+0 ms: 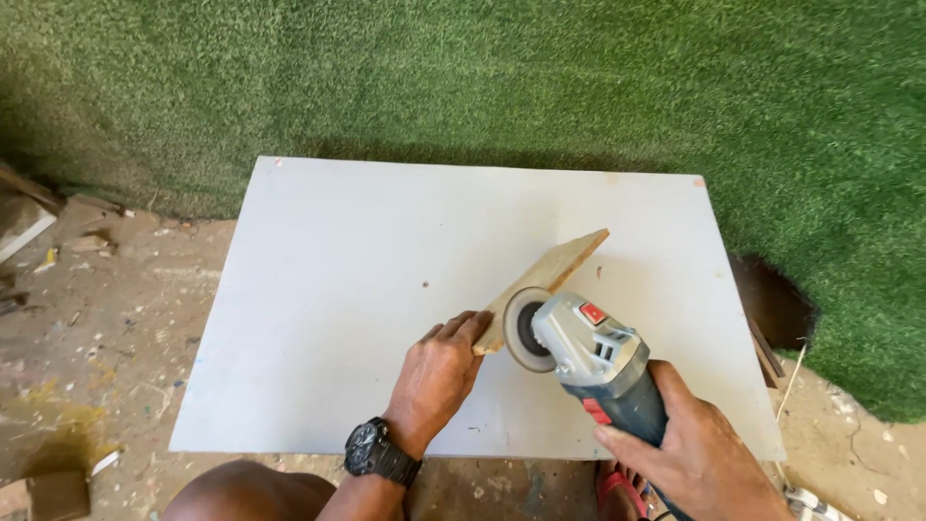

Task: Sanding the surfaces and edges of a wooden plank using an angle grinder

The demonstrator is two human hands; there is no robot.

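A small flat piece of wood (559, 264) lies slanted on a white board (338, 289). My left hand (439, 376), with a black watch on its wrist, presses down on the near end of the wood. My right hand (699, 449) grips the blue-grey body of an angle grinder (588, 352). The grinder's round sanding disc (521, 328) stands on edge against the wood's right side, just beside my left fingertips.
The white board rests low on a dirt floor (96, 318) scattered with scraps and debris. A wall of green artificial turf (579, 77) rises behind it. My bare knee (241, 492) shows at the bottom edge, and a red sandal (617, 487) near my right wrist.
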